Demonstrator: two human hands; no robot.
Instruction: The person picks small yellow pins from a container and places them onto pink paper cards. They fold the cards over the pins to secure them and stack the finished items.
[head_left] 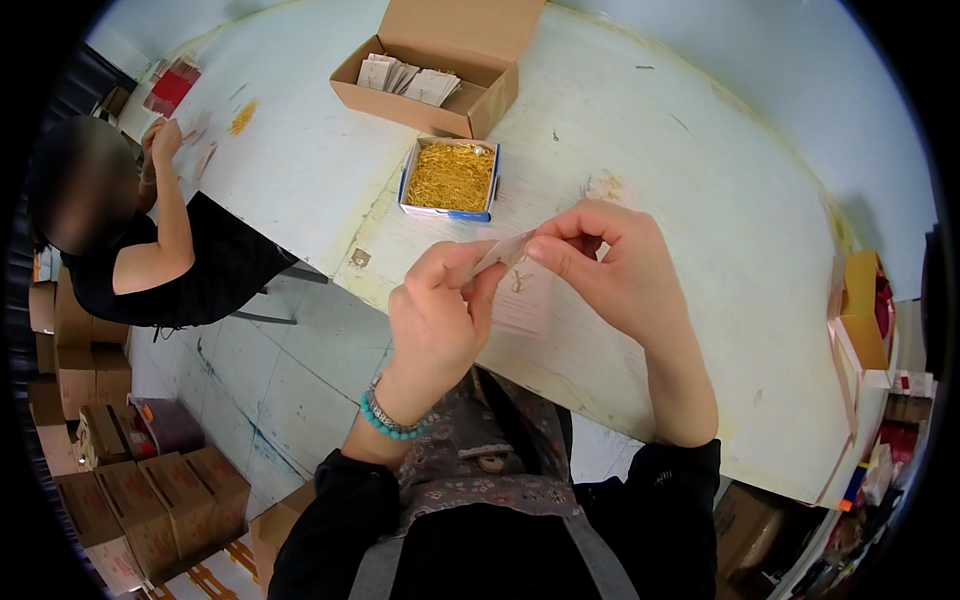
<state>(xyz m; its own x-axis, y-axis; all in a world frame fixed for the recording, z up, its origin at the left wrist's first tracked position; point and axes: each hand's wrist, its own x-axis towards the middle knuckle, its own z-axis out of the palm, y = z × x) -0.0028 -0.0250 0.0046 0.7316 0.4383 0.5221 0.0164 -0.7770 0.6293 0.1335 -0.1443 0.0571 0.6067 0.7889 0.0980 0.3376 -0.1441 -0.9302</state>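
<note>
My left hand (437,305) pinches a small pale card (499,255) between thumb and fingers, tilted above the table. At the card's far right corner, the thumb and forefinger of my right hand (607,255) are pressed together; what they grip is too small to make out. Under my hands lies a pale pinkish card (521,305) with a gold mark on it. Beyond them stands a shallow blue-and-white box (447,213) filled with tiny gold-coloured pieces (452,174). Behind it, an open brown carton (455,122) holds bundles of small pale cards (432,87).
To the left, a person (165,240) in dark clothes works at the same white table (720,300), near a small gold pile (243,117) and a red stack (173,88). Brown cartons (160,510) stand on the floor at lower left. A yellowish box (864,310) sits at the right edge.
</note>
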